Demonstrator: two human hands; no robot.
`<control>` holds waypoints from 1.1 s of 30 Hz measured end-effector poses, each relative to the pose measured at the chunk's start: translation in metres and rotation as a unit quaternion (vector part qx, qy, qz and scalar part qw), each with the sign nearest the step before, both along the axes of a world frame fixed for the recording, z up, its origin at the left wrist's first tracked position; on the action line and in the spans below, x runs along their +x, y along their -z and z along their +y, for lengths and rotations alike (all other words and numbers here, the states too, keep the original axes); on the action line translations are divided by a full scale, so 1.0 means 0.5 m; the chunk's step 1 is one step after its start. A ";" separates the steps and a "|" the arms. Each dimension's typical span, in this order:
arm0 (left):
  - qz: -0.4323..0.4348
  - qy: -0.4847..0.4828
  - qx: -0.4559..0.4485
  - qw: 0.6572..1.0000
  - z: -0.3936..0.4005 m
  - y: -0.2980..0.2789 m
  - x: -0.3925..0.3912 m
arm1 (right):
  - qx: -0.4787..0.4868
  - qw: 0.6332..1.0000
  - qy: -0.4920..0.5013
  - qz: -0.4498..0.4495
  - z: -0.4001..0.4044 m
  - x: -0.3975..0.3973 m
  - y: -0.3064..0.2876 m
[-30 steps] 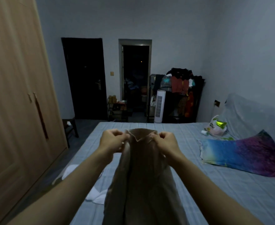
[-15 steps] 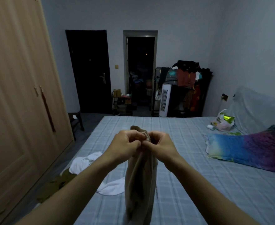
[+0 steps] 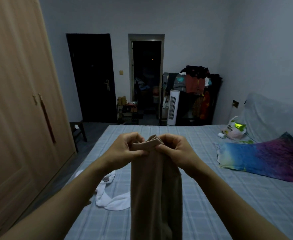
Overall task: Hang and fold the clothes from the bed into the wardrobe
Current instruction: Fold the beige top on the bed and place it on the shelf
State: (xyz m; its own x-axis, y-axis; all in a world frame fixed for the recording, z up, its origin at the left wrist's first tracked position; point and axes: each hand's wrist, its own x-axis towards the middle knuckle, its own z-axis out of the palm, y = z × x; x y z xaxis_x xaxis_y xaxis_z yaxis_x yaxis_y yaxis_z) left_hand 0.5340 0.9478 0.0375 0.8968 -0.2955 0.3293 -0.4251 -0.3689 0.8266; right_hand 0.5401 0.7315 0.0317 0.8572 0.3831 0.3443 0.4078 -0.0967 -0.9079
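Trousers (image 3: pixel 156 187) hang doubled over the bed (image 3: pixel 211 196); left hand (image 3: pixel 126 149) and right hand (image 3: pixel 175 149) pinch the top edge, fingers clamped on cloth. I'd keep both edges level before folding; closed wardrobe (image 3: pixel 21 118) waits.

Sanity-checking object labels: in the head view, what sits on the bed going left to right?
White garment → beige garment, held up over the bed by left hand and right hand → multicoloured cloth. The plastic bag lies further back, overlapping the cloth's span, so left out of the order.
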 end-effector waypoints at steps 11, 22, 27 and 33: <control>0.028 0.013 -0.028 0.999 -0.038 -0.047 -0.028 | -0.037 0.998 -0.017 0.039 -0.083 -0.031 0.103; 0.011 -0.033 -0.006 0.999 -0.047 -0.052 -0.059 | 0.044 0.993 0.113 0.001 -0.064 -0.062 0.254; 0.003 -0.054 0.002 0.999 -0.020 -0.071 -0.068 | 0.066 0.987 0.146 -0.003 -0.076 -0.052 0.219; 0.013 -0.053 -0.050 0.997 -0.013 -0.095 -0.078 | 0.070 0.982 0.167 -0.060 -0.113 -0.023 0.116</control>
State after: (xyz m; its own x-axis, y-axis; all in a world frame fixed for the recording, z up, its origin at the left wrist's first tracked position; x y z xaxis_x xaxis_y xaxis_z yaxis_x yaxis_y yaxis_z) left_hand 0.4949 0.9411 0.0851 0.9298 -0.1649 0.3291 -0.3663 -0.3267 0.8712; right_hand 0.5288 0.6751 -0.0262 0.8774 0.0297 0.4788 0.4787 -0.1206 -0.8697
